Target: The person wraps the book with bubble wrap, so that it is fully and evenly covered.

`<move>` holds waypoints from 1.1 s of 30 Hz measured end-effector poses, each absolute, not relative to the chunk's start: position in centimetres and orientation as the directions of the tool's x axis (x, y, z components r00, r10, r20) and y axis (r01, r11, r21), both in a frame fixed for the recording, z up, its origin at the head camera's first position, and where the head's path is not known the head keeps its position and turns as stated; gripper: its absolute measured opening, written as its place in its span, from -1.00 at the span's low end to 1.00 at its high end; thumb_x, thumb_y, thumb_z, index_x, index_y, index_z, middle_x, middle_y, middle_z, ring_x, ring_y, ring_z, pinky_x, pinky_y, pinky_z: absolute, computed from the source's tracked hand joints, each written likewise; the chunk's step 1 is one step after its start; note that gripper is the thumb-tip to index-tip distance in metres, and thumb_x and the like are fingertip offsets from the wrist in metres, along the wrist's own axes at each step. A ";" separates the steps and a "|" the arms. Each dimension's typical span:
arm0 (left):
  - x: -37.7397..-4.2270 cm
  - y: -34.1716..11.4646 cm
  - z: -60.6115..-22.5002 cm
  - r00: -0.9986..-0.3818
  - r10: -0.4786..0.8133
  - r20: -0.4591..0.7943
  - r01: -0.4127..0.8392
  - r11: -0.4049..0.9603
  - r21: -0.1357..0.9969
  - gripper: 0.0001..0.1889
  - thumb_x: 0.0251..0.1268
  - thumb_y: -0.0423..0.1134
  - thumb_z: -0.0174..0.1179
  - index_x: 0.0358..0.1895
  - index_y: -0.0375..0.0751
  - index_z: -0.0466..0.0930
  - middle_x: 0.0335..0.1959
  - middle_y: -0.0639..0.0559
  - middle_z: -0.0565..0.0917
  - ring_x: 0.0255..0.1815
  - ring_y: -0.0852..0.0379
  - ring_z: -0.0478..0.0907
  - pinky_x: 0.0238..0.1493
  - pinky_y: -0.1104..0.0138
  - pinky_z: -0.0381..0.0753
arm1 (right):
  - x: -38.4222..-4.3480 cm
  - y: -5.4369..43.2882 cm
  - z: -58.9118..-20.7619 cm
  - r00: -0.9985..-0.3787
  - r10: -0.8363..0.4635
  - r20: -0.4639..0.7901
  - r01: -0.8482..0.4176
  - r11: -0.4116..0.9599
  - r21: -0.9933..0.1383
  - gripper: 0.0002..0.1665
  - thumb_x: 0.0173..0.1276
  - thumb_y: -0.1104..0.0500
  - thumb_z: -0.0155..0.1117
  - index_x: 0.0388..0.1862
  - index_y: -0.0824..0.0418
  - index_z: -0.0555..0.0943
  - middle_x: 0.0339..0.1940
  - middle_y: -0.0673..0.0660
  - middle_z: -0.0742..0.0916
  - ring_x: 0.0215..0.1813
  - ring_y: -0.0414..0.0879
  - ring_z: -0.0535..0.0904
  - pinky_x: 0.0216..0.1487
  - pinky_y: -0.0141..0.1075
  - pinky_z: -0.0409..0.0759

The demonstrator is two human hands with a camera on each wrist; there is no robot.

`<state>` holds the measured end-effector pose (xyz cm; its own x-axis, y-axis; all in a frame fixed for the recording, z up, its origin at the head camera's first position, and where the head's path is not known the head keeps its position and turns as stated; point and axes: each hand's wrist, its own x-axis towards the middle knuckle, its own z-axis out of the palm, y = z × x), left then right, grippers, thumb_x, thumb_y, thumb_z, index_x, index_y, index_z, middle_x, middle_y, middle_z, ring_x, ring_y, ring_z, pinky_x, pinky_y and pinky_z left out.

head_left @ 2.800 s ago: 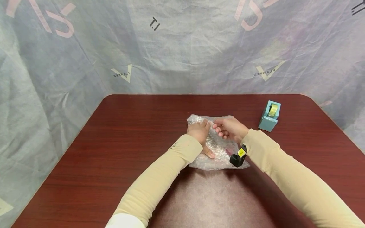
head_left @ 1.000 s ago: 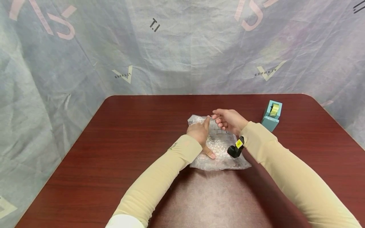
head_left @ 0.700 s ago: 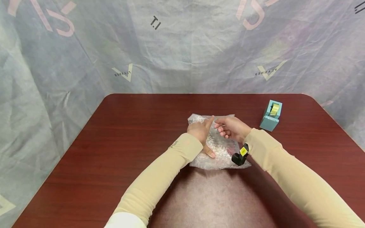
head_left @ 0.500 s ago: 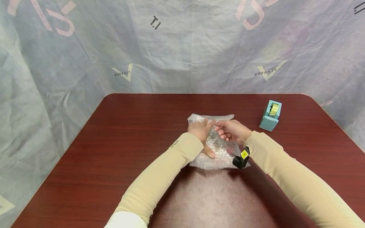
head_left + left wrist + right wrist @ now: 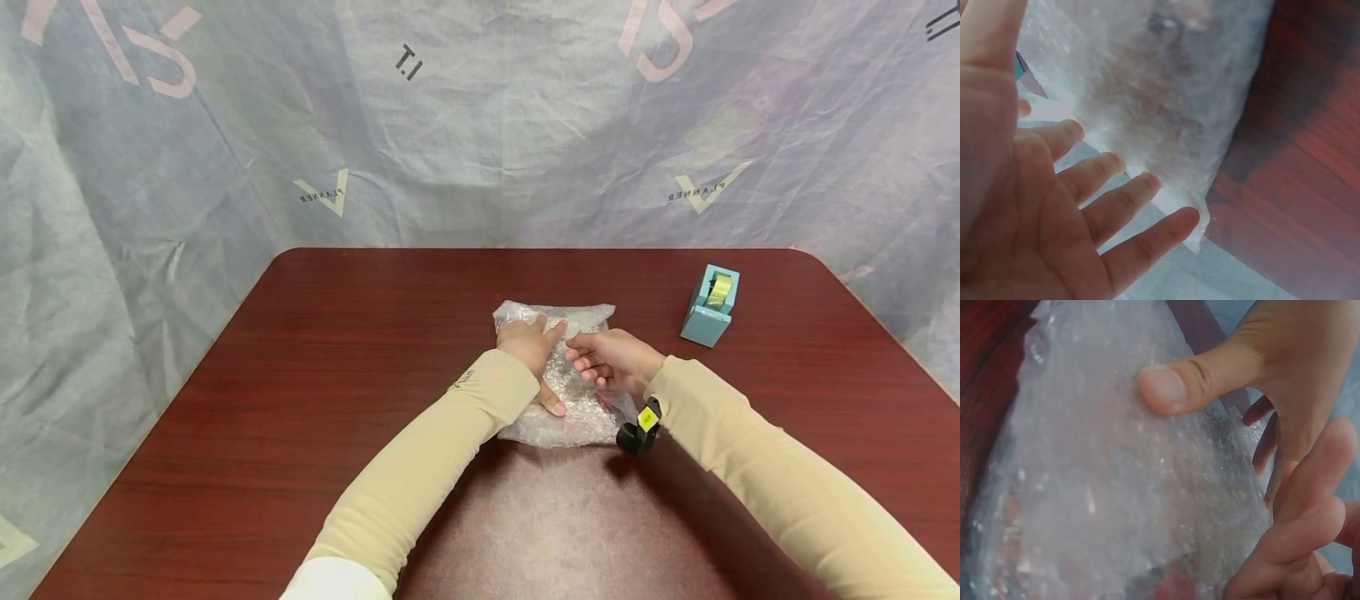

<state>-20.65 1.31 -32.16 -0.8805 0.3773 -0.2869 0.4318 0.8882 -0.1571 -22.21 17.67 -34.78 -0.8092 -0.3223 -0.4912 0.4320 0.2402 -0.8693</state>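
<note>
A flat bubble-wrap packet (image 5: 577, 429) lies on the table, with something reddish faintly visible through it in the right wrist view. My left hand (image 5: 527, 348) rests spread on its left half, thumb toward the near edge. In the left wrist view, that hand's fingers (image 5: 1129, 203) are straight and apart along the wrap. Over the packet's right half is my right hand (image 5: 613, 360), fingers curled and thumb close to the index finger, beside the left fingertips. Whether it pinches anything thin is hidden; the right wrist view shows its bent fingers (image 5: 1300, 537) at the wrap's edge.
A light-blue tape dispenser (image 5: 707, 321) with a yellowish roll stands at the right rear of the dark red wooden table (image 5: 300, 375). Grey printed sheeting (image 5: 480, 150) hangs behind the table. A small black camera (image 5: 637, 429) is strapped to the right wrist.
Over the last second my right hand moves from the packet's far edge back toward me. The left hand stays on the wrap while its index finger shifts slightly. Packet and dispenser stay put.
</note>
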 end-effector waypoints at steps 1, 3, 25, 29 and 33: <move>-20.7 1.3 -32.2 -0.880 0.377 -0.288 0.431 0.888 -0.158 0.41 -0.22 0.51 0.44 0.69 0.02 -0.17 0.66 -0.12 0.01 0.54 -0.10 0.22 0.39 0.20 0.40 | -22.2 17.7 -34.8 -0.807 -0.324 -0.493 0.433 0.243 -0.868 -0.65 0.61 0.13 -0.01 -0.39 0.15 0.60 -0.64 -0.10 0.58 -0.64 -0.36 0.44 -0.58 -0.56 0.35; -20.7 1.3 -32.2 -0.880 0.375 -0.291 0.430 0.890 -0.154 0.42 -0.23 0.51 0.44 0.69 0.03 -0.18 0.66 -0.12 0.01 0.55 -0.10 0.21 0.39 0.20 0.39 | -22.2 17.7 -34.9 -0.803 -0.324 -0.501 0.440 0.245 -0.864 -0.66 0.61 0.13 -0.01 -0.37 0.17 0.60 -0.63 -0.10 0.58 -0.64 -0.35 0.44 -0.58 -0.56 0.35; -20.1 1.2 -32.1 -0.886 0.381 -0.265 0.419 0.902 -0.104 0.30 -0.18 0.45 0.47 0.67 0.24 -0.09 0.65 -0.14 0.04 0.48 -0.18 0.30 0.39 0.15 0.39 | -21.8 17.8 -34.7 -0.797 -0.332 -0.504 0.435 0.264 -0.861 -0.62 0.63 0.12 -0.05 -0.35 0.17 0.62 -0.64 -0.09 0.56 -0.61 -0.33 0.43 -0.55 -0.53 0.35; -20.2 1.5 -31.9 -0.877 0.367 -0.309 0.429 0.889 -0.161 0.29 -0.13 0.50 0.39 0.68 0.27 -0.17 0.67 -0.13 -0.01 0.53 -0.17 0.24 0.39 0.13 0.40 | -21.7 17.7 -34.7 -0.779 -0.340 -0.526 0.445 0.291 -0.847 -0.63 0.62 0.14 -0.04 -0.37 0.18 0.62 -0.67 -0.09 0.56 -0.63 -0.33 0.41 -0.58 -0.53 0.37; -20.4 1.6 -31.9 -0.875 0.356 -0.327 0.431 0.881 -0.195 0.29 -0.12 0.52 0.36 0.68 0.28 -0.19 0.67 -0.12 -0.03 0.54 -0.16 0.22 0.40 0.13 0.38 | -21.8 17.7 -34.5 -0.754 -0.345 -0.560 0.456 0.339 -0.823 -0.65 0.61 0.15 0.01 -0.37 0.20 0.62 -0.68 -0.08 0.57 -0.64 -0.33 0.42 -0.58 -0.53 0.36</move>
<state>-20.39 1.64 -31.92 -0.8753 0.3559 -0.3272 0.4311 0.8810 -0.1950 -21.81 17.69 -34.46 -0.7537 -0.3447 -0.5595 0.4559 0.3389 -0.8230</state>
